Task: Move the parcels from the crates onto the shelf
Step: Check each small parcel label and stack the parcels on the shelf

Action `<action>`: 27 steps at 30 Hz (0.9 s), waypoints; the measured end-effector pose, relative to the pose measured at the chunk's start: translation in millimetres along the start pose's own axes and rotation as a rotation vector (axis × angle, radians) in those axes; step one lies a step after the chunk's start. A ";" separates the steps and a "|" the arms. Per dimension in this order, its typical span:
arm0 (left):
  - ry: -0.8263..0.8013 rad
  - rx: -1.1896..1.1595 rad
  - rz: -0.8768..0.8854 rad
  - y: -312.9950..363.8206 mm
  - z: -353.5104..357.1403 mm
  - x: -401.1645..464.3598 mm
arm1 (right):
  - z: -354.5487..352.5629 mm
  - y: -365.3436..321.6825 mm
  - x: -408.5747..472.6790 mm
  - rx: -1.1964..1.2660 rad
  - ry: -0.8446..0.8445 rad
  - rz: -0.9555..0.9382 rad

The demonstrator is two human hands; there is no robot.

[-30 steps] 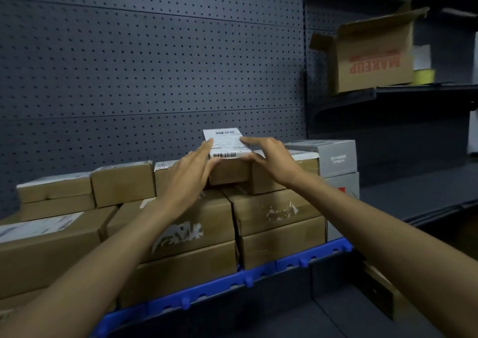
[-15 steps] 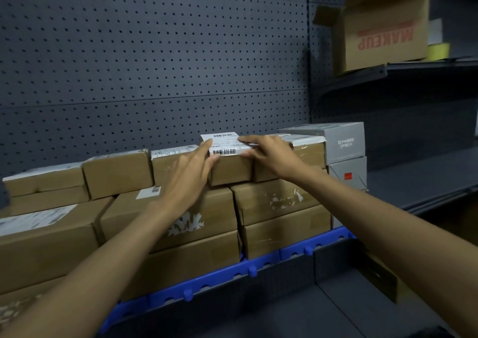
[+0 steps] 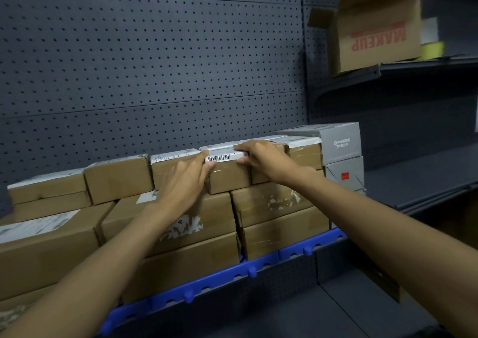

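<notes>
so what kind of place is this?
Probably a stockroom or parcel depot: dark pegboard shelving, labelled cardboard parcels stacked in rows, and an open carton on an upper shelf.

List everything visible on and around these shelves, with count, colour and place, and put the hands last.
Small parcel: one, brown with a white barcode label, top row of the stack, between both hands.
Other brown parcels: about ten showing, stacked in rows on the shelf; the exact count is hidden by the arms.
Grey boxes: two, stacked at the right end of the stack.
Blue rail: one, along the shelf's front edge.
Pegboard: dark grey, behind the stack.
MAKEUP carton: one, brown, open, upside down on the upper right shelf.
Yellow item: one, beside the carton; too blurred to identify.
Left hand: fingers against the small parcel's left side.
Right hand: gripping its right end, fingers on top.
</notes>
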State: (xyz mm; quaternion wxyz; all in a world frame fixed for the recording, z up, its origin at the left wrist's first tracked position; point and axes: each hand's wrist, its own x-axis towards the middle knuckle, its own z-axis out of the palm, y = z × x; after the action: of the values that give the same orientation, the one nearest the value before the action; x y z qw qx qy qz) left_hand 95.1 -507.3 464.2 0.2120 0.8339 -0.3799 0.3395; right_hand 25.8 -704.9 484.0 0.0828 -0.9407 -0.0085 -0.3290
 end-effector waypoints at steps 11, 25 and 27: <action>-0.137 0.196 0.062 5.9 -15.5 15.1 | -16.8 6.8 -10.2 -0.067 -0.042 -0.033; -0.129 0.143 0.419 153.8 16.1 29.8 | -104.1 97.4 -136.2 -0.204 -0.127 0.235; -0.142 0.129 0.477 181.7 31.1 27.1 | -116.1 117.1 -162.2 -0.223 -0.142 0.303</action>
State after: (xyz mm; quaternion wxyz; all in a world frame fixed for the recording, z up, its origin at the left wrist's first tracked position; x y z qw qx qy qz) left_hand -20.5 -652.5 480.1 0.0453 0.7541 -0.5575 0.3441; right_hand -164.7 -832.9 455.1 0.0258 -0.9554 0.1638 -0.2443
